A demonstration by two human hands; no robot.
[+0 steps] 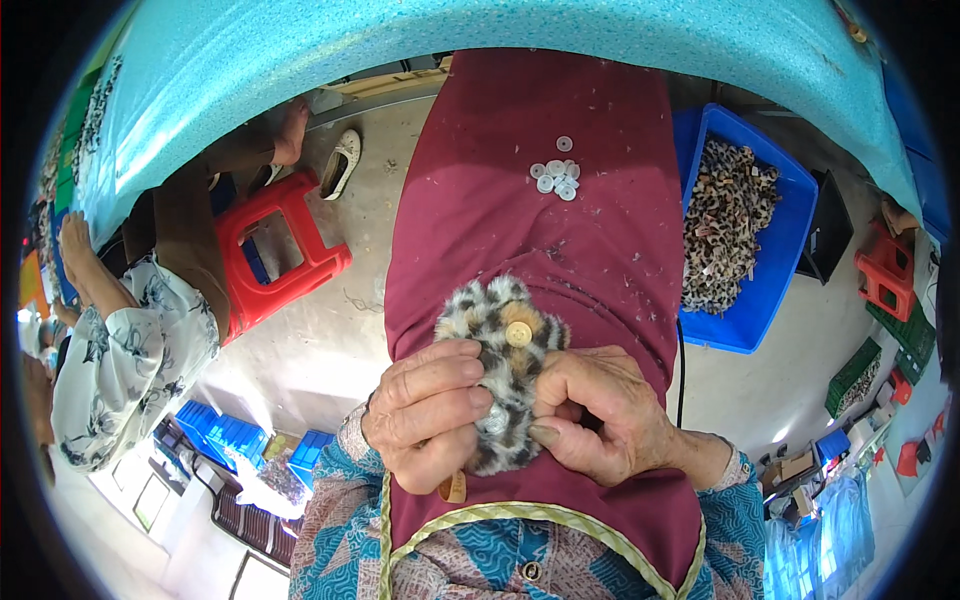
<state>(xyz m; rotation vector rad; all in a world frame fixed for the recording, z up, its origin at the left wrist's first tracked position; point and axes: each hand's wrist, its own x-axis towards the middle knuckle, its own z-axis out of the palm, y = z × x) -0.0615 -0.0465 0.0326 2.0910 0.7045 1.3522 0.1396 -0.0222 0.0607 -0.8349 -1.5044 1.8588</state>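
A furry leopard-print plush piece (497, 372) rests over my lap, held between both hands. A round yellow button (518, 333) sits on its upper part, and a small clear plastic disc (494, 420) shows lower down. My left hand (428, 408) is closed on the plush's left edge, its fingertips beside the disc. On the other side my right hand (603, 412) pinches the right edge between thumb and curled fingers. Farther up the dark red apron (450, 215) lies a small cluster of translucent round discs (556, 175) with centre holes.
A blue crate (765, 270) full of leopard-print pieces (728, 225) stands at the right. A turquoise covered table (400, 45) arches across the far side. To the left are a red stool (290, 240), a white shoe (341, 165) and another person in a patterned sleeve (150, 350).
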